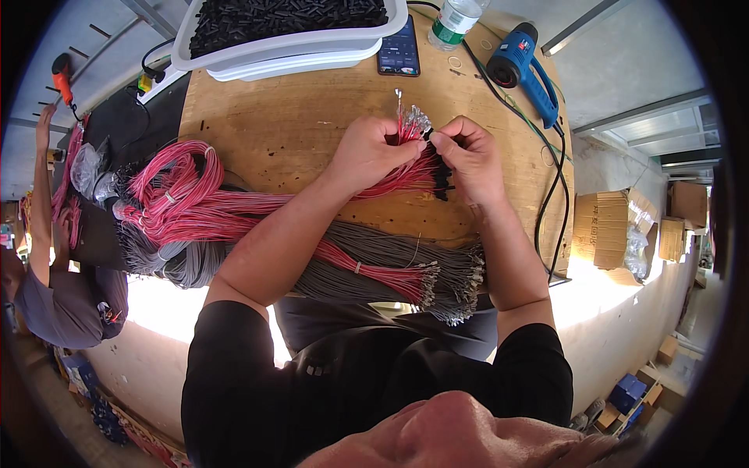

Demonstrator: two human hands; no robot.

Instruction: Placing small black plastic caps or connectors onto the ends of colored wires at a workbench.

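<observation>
My left hand (374, 152) is closed around a bundle of red wires (398, 173) near its end, at the middle of the table. Silvery metal terminals (417, 119) stick up from the bundle above my thumb. My right hand (473, 160) is pinched beside those ends, its fingertips close to my left thumb; what it holds is too small to make out. Black sleeves (442, 181) show on wire ends below the hands. Nearer my body lie grey wires (367, 238) and another red bundle (367, 271), tied and tipped with metal terminals. Coiled red wire (175, 183) rests at the left.
A white tub (289, 56) full of short black tubes stands at the back, beside a phone (399, 48) and a plastic bottle (455, 23). A blue heat gun (524, 72) with its black cable (563, 183) lies at the right. A co-worker (66, 300) is at the far left.
</observation>
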